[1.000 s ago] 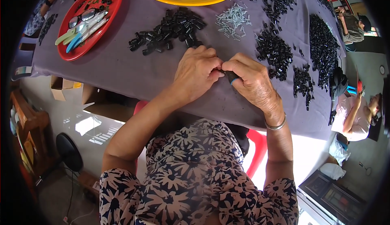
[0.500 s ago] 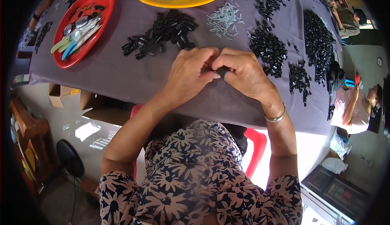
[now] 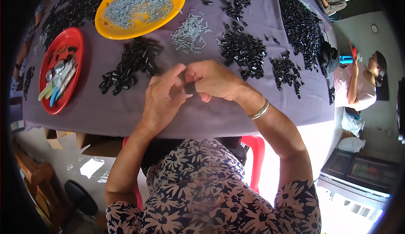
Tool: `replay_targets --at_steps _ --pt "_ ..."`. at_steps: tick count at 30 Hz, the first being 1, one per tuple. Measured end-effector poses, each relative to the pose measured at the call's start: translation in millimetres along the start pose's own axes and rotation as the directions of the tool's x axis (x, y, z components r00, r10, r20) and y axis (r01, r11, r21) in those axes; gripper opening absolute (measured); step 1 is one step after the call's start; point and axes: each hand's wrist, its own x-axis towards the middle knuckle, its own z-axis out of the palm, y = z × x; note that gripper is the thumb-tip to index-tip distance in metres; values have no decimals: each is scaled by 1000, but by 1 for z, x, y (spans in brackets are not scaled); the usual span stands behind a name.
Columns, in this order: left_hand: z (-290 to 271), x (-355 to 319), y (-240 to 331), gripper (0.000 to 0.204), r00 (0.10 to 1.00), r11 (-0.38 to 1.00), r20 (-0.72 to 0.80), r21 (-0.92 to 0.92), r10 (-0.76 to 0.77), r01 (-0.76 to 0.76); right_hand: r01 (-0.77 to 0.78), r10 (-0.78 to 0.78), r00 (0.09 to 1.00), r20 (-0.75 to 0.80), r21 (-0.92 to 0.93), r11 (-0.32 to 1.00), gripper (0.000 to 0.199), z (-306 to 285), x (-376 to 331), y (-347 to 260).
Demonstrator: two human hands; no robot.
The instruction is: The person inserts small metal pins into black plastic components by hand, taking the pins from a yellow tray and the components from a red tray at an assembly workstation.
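Pinching a small black part between them, both hands meet just above the near edge of the worktop, which is draped in a purple cloth. Left hand has thumb & forefinger closed narrow on the part's left side; right hand curls over from the other side, fingertips closed on the same piece. Held that way, prob. so one hand steadies while the other presses or fits something in. Can't tell if a metal pin is already in it, too small & mostly hidden by fingers. A silver bangle sits on the right wrist.

Supplies lie in an arc within reach: a heap of black parts just beyond the left hand, another heap just past the right, a smaller one farther right, & bigger piles toward the far side. Loose metal pins lie between the two nearer heaps, straight ahead of the hands. A yellow plate w/ more pins sits behind them. A red plate at far left carries a few hand tools, well apart from the hands, so seemingly not needed for this bit.

Another person sits off to the right, away from the worktop.
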Motion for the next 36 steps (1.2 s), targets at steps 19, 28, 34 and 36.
replay_targets --at_steps 19,28,34,36 --pt "-2 2 4 53 1000 1000 -8 -8 -10 9 -14 13 998 -54 -32 999 30 16 -5 23" --pt "-16 6 -7 30 938 944 -348 314 15 101 323 -765 477 -432 -724 610 31 18 -50 71" --pt "-13 8 -5 33 929 954 -364 294 63 51 119 -735 421 -532 -771 626 44 -43 -24 68" --pt "-14 7 -6 32 929 958 -363 283 70 38 138 -772 421 -476 -808 573 41 -43 -23 69"
